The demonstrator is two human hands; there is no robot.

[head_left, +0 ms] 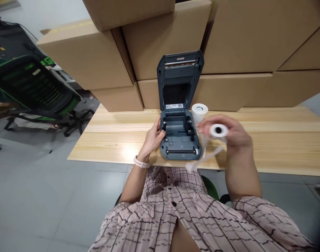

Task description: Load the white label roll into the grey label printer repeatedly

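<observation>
A dark grey label printer [178, 141] sits on the wooden table, its lid [175, 78] raised toward the boxes behind. The roll bay inside holds no roll. My left hand [152, 139] grips the printer's left edge, thumb on top near the bay. To the right of the printer, my right hand [235, 130] is closed around a small white paper roll [213, 131], held in the air with its dark core hole facing me. From it a loose, blurred paper strip [211, 154] trails toward the printer's front right corner. A second white roll [199, 113] stands upright behind this hand.
Stacked cardboard boxes [236, 38] form a wall along the back of the wooden table [275, 140]. A black and green office chair [36, 87] stands on the floor to the left. Part of another person shows at the far left edge.
</observation>
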